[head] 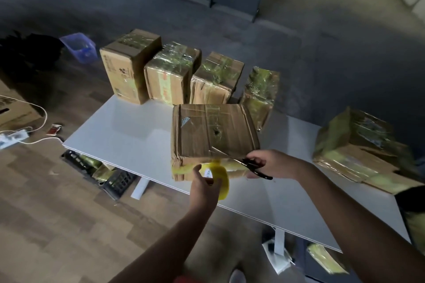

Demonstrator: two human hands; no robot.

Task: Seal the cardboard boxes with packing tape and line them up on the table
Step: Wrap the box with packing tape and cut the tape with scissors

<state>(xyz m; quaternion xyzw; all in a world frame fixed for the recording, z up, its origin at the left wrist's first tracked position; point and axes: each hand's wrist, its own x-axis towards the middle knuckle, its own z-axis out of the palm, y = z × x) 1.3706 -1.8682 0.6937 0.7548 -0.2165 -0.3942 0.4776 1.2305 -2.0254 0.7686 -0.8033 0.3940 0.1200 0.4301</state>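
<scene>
- Our left hand (203,185), forearm reaching forward, curls round the yellow packing-tape roll (223,176) at the near edge of the flat cardboard box (211,130).
- Our right hand (270,164) grips the black-handled scissors (253,164), blades pointing left over the box's near edge.
- Behind it on the white tabletop (128,140), four taped boxes (170,75) stand in a row; a separate taped box (358,149) lies at the right.
</scene>
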